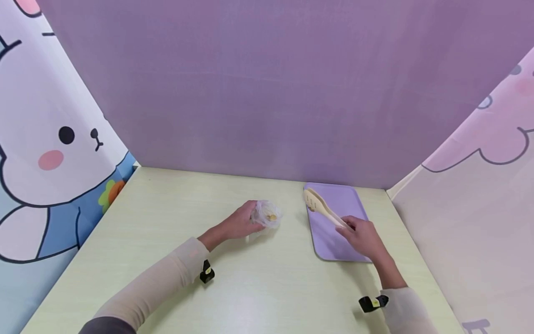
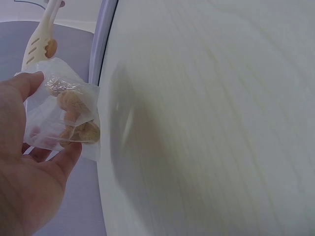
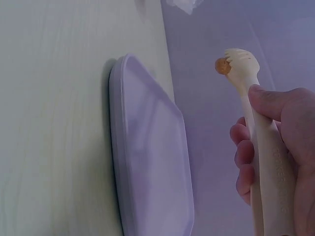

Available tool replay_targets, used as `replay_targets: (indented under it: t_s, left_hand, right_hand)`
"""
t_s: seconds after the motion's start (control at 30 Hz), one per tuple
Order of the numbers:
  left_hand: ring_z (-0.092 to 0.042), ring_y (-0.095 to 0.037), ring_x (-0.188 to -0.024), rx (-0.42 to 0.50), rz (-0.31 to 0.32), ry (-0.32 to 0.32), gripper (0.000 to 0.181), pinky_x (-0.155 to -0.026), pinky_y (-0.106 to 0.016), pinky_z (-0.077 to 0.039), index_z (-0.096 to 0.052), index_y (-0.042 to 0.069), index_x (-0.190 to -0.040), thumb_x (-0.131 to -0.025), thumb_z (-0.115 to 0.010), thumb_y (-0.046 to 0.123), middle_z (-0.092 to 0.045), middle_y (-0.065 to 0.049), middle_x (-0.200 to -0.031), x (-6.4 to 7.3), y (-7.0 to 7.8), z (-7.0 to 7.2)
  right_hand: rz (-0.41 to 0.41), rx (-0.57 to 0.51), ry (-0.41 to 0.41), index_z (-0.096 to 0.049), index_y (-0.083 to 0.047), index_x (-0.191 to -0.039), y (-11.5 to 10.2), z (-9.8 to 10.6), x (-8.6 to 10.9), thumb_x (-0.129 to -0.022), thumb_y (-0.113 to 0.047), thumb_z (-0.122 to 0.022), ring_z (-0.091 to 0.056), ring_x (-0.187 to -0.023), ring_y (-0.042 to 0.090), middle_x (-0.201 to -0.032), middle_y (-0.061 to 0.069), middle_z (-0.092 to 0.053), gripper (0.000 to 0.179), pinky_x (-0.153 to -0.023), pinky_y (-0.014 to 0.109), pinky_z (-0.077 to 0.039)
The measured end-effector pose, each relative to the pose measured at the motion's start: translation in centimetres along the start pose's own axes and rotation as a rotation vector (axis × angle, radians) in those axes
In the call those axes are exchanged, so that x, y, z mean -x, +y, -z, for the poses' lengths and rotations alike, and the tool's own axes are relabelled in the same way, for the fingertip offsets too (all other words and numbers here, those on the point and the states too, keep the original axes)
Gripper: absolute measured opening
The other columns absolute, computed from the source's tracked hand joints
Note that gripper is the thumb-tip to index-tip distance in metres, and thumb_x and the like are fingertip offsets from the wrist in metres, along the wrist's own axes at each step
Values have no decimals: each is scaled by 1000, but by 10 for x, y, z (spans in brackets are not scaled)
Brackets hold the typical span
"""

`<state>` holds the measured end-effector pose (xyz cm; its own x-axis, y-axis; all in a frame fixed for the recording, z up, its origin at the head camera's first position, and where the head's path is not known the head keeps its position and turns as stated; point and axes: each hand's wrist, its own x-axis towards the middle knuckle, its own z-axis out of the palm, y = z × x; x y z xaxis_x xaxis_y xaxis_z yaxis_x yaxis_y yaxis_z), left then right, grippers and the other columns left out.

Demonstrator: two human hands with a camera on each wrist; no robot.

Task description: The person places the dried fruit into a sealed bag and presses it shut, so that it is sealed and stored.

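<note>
My left hand [image 1: 239,223] holds a clear plastic bag [image 1: 265,214] above the table, left of the purple tray. Through its film, several lumpy brown pieces [image 2: 72,102] show in the left wrist view; their exact kind is unclear. Cream slotted tongs [image 1: 329,214] are gripped by my right hand [image 1: 362,235], which is raised over the tray [image 1: 327,243]. Between the tong tips sits one small round brown piece [image 3: 222,66], seen clearly in the right wrist view. Thumb and fingers wrap the handles, pressing the arms together. The tong head points toward the tray's far left corner.
The pale wooden table [image 1: 233,297] spreads around both arms. A purple wall panel [image 1: 267,93] rises behind its back edge. Cartoon-printed sheets hang at left [image 1: 37,116] and right [image 1: 479,208].
</note>
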<state>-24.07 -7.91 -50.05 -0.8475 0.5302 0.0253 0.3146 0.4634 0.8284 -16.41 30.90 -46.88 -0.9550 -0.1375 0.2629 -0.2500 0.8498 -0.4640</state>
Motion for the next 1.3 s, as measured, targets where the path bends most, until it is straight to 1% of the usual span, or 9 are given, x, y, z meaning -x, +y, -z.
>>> replay_targets:
  t_s: [0.23,0.33,0.47,0.6,0.87,1.1,1.3]
  left_hand:
    - [-55,-23,-121,-2,-12,4,69,-104,-48,-48,-43,4,-145,-88,-76,24,-54,-12,-137,-2,-1,-2]
    - [-55,-23,-121,8,-3,0,70,-105,-48,-47,-42,5,-146,-88,-76,25,-53,-11,-137,-2,-1,-2]
    - [-54,-23,-122,13,5,-4,70,-106,-47,-47,-42,6,-147,-88,-76,26,-53,-10,-138,-3,-1,-2]
    - [-54,-23,-122,8,-5,-7,71,-106,-48,-47,-42,6,-147,-88,-76,26,-53,-10,-138,-4,0,-3]
    - [-54,-24,-122,15,-9,-14,69,-106,-47,-47,-42,8,-146,-89,-75,26,-53,-10,-137,-5,2,-4]
    - [-53,-25,-125,26,-20,-19,70,-107,-49,-46,-41,9,-148,-89,-74,26,-51,-10,-139,-3,2,-3]
    - [-53,-24,-125,56,-30,-25,69,-108,-50,-45,-40,11,-149,-91,-75,24,-51,-7,-137,-4,1,-3]
  right_hand:
    - [50,3,-7,-74,-9,-106,-16,-2,-9,-90,-23,-76,-44,-59,7,-67,-6,-58,21,-54,24,-37]
    - [54,4,-23,-74,-10,-108,-24,-2,-12,-92,-24,-75,-45,-60,8,-69,-6,-58,22,-56,25,-37]
    - [51,-22,-38,-74,-10,-110,-33,-5,-18,-91,-22,-75,-46,-61,9,-71,-5,-60,22,-57,26,-39]
    - [59,-46,-40,-74,-10,-109,-40,-7,-21,-91,-22,-75,-45,-59,8,-69,-5,-58,22,-56,25,-39]
    - [117,-51,-53,-74,-8,-112,-57,-13,-28,-92,-21,-74,-44,-60,7,-68,-5,-58,23,-56,25,-39]
    - [131,-65,-67,-74,-9,-110,-72,-16,-32,-91,-21,-75,-46,-60,8,-68,-6,-59,22,-56,25,-40]
    - [134,-79,-88,-73,-8,-112,-80,-18,-33,-92,-23,-74,-44,-58,7,-67,-6,-58,25,-54,24,-39]
